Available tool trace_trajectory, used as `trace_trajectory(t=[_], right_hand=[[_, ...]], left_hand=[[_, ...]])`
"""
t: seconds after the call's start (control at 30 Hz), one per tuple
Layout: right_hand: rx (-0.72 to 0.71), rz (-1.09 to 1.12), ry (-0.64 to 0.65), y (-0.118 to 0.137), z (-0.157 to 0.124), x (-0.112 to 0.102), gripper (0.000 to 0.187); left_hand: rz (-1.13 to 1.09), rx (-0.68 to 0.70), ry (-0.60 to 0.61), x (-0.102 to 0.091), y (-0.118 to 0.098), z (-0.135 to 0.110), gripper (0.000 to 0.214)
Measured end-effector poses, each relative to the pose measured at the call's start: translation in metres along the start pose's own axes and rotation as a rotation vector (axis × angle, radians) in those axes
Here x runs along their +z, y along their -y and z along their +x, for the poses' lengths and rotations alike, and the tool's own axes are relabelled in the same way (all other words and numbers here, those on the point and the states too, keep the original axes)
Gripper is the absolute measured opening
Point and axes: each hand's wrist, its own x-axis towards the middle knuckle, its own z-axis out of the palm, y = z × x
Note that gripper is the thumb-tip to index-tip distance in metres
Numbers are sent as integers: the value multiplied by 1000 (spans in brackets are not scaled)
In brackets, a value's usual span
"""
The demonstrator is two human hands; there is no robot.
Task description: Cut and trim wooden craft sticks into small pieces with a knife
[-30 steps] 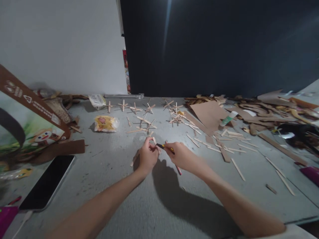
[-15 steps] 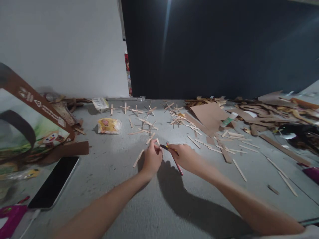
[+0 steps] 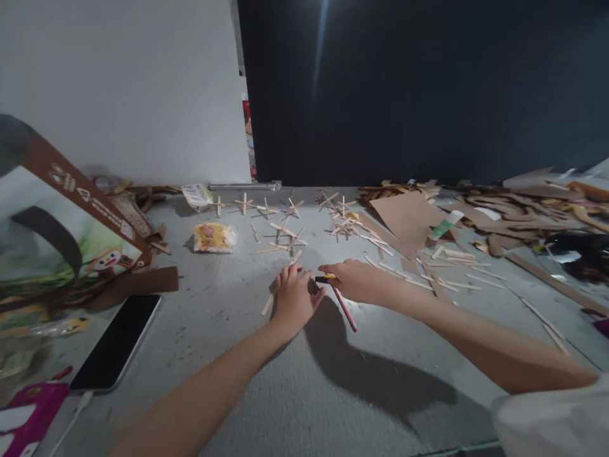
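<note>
My right hand (image 3: 354,279) grips a yellow-and-black craft knife (image 3: 326,278), its tip pointing left towards my other hand. My left hand (image 3: 295,295) rests on the table with fingers curled and thumb apart, close to the knife tip; whatever lies under the fingers is hidden. A wooden craft stick (image 3: 268,304) pokes out on the left side of that hand, and another stick (image 3: 295,257) shows just beyond its fingertips. Beneath my right hand a red pencil (image 3: 346,310) lies slanting on the grey table (image 3: 228,355).
Crossed-stick shapes (image 3: 288,235) stand or lie at the back. Loose sticks (image 3: 451,257), cardboard (image 3: 404,219) and a glue stick (image 3: 446,225) lie right. A yellow packet (image 3: 214,238), a phone (image 3: 117,343) and a printed bag (image 3: 90,216) are left.
My left hand has turned palm-down and its fingers have spread more; the short stick end seen in it before is now hidden. The knife stays in my right hand. The view has shifted slightly.
</note>
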Motion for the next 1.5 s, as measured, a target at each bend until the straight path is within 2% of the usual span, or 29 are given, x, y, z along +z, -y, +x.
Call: trace_trajectory(t=[0.1,0.33,0.57,0.7,0.83,0.9,1.03,1.2,1.27,1.37,1.5], right_hand=[[-49,-76,29,2,1,-10,39],[-108,-60,117,9,20,-30,25],[-114,-43,139,16,27,-32,21],[-87,-18,76,14,17,-22,25],[-21,19,-14,9,5,-6,26],[21,53,-54,5,0,2,25],[101,151,-156,-1,-10,20,30],[146,446,-324,0,-17,49,36],[170,495,-352,0,-17,58,38],[208,536,-413,-3,-15,66,39],[240,577,-509,-14,-11,68,39]], left_hand=[[-28,10,-1,1,4,2,34],[-71,-53,-55,14,4,5,28],[-61,-58,-62,18,4,4,28],[-63,-56,-49,12,6,3,29],[-46,-27,-30,4,5,1,64],[-31,-66,-40,4,4,0,72],[-92,-149,-108,8,3,3,62],[-462,-171,-98,15,10,10,43],[-519,-180,-116,16,12,10,36],[-383,-191,-181,13,12,8,27],[-140,-214,-125,7,6,7,29]])
